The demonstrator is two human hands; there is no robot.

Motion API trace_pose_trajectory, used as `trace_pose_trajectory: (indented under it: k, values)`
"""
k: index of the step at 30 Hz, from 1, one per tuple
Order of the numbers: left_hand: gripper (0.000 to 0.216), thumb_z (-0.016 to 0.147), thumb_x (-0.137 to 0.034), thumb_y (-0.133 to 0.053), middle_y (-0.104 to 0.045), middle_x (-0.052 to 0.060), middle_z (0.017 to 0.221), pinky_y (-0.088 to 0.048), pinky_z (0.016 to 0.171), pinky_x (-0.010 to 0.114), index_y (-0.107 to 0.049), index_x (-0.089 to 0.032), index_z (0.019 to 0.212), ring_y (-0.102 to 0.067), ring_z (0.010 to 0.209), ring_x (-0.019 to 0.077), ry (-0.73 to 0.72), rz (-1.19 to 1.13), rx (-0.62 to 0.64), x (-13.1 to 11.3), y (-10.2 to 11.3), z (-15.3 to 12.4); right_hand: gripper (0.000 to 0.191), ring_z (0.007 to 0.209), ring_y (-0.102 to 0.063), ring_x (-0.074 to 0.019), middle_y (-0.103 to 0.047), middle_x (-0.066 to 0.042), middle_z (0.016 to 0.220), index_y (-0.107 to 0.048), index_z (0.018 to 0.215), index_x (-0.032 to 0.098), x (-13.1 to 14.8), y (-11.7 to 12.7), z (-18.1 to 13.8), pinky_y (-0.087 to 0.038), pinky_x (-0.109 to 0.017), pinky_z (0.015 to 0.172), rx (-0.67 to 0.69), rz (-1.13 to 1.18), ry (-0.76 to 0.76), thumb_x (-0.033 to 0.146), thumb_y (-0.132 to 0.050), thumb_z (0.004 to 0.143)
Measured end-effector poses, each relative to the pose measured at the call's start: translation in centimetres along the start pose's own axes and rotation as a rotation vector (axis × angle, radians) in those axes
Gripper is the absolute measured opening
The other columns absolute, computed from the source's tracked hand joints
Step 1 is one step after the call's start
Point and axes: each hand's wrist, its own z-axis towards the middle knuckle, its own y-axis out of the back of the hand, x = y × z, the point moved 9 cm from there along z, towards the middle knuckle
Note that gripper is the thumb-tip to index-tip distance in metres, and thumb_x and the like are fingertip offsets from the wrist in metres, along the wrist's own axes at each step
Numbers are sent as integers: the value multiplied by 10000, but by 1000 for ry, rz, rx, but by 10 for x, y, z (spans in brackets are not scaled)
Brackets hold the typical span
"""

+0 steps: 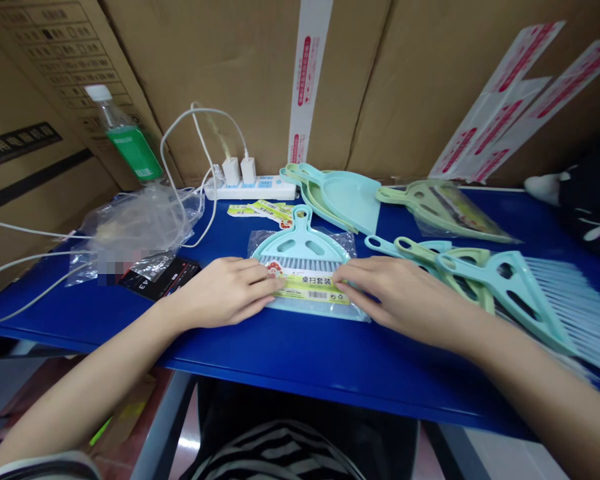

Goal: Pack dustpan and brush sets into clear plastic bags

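Observation:
A light-blue dustpan-and-brush set in a clear bag (304, 248) lies flat on the blue table (300, 353), handle pointing away from me. A yellow-green label strip (310, 287) runs across the bag's near end. My left hand (227, 290) lies palm down on the bag's left corner, fingertips on the strip's left end. My right hand (393, 293) rests on the right side, fingers stretched onto the strip's right end. Both hands press flat; neither grips anything.
Stacked dustpans (337, 193) and a bagged green set (445, 210) lie behind. Loose brushes (510, 287) are heaped at the right. A power strip (253, 187) with white cables, spare labels (263, 212), crumpled plastic bags (135, 227) and a green bottle (127, 137) sit at the left. Cardboard boxes form the back wall.

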Motion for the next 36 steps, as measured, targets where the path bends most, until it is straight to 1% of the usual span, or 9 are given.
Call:
trace_pose_trajectory:
  k: [7,11,13,16,19,24,32,36]
  values:
    - [354,1015,-252,-314,-700,52,874,-514,719,266,-619,-153,1166,-651,798,151,19,-26,42,3,-5,-1,256,678,-624,-182,-693,-53,800,-674,941,179,16,0,1,-443,-301,655,-18,-72,124,136,-422,924]
    - [350,1011,-257,-327,-697,50,871,-515,729,257,-623,-169,1177,-651,806,146,27,-35,71,3,-8,-1,251,661,-620,-171,-683,-37,779,-678,964,192,17,-2,0,-447,-294,656,-7,-80,139,120,-443,913]
    - [350,1013,-253,-325,-695,48,860,-512,706,254,-632,-166,1156,-650,790,145,21,-32,55,3,-7,-1,261,665,-624,-171,-690,-38,791,-684,982,196,18,-3,0,-452,-292,658,-11,-79,148,118,-444,913]
    - [353,1016,-242,-318,-691,43,833,-501,666,253,-644,-151,1113,-646,754,145,3,-22,17,2,-3,0,297,689,-633,-171,-701,-40,826,-687,1060,205,20,-1,0,-462,-291,671,-36,-73,174,116,-443,917]
    - [342,1014,-237,-326,-695,40,838,-498,669,254,-647,-151,1094,-645,746,143,-8,-12,4,1,-2,0,335,693,-631,-160,-698,-32,820,-685,1118,222,22,1,0,-462,-284,681,-40,-62,186,109,-440,919]
    - [344,1014,-233,-321,-701,37,847,-506,680,260,-649,-150,1076,-652,746,145,-11,-1,-21,-1,1,-1,339,657,-611,-149,-680,-25,775,-694,1111,218,22,3,0,-453,-275,657,-47,-60,193,101,-443,916]
    - [315,1003,-233,-353,-714,33,856,-518,675,261,-658,-166,1042,-663,752,141,6,16,-18,1,1,-1,345,687,-639,-165,-710,-35,822,-691,1140,220,22,1,-1,-484,-292,670,-45,-82,195,112,-447,921]
    - [336,1009,-233,-334,-717,34,861,-521,688,258,-659,-164,1053,-667,768,139,8,1,-16,2,0,-1,356,714,-649,-166,-721,-43,863,-690,1148,228,22,1,-1,-492,-295,685,-38,-85,192,107,-448,917]
